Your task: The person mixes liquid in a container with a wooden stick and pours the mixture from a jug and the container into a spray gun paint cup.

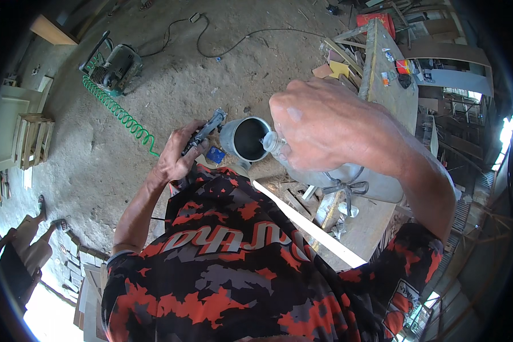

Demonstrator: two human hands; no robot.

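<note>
My left hand [180,149] grips the handle of a metal paint spray gun [211,126]. The gun's open metal cup [229,141] faces up, and its inside looks dark. Above the right side of the cup, my right hand [325,124] holds a small clear plastic bottle [272,142], its mouth tipped over the rim. Whether liquid is flowing cannot be made out clearly. A green coiled air hose [119,115] runs up to my left hand. Below my right forearm is a pale plastic container [382,186] with a dark tie knotted on it.
An air compressor [117,68] stands on the dirt floor, its cord trailing away. A workbench [378,64] with small containers is at the right, near scrap wood [346,68]. A white strip [308,220] slants beside my shirt. Another person [30,243] is at the lower left.
</note>
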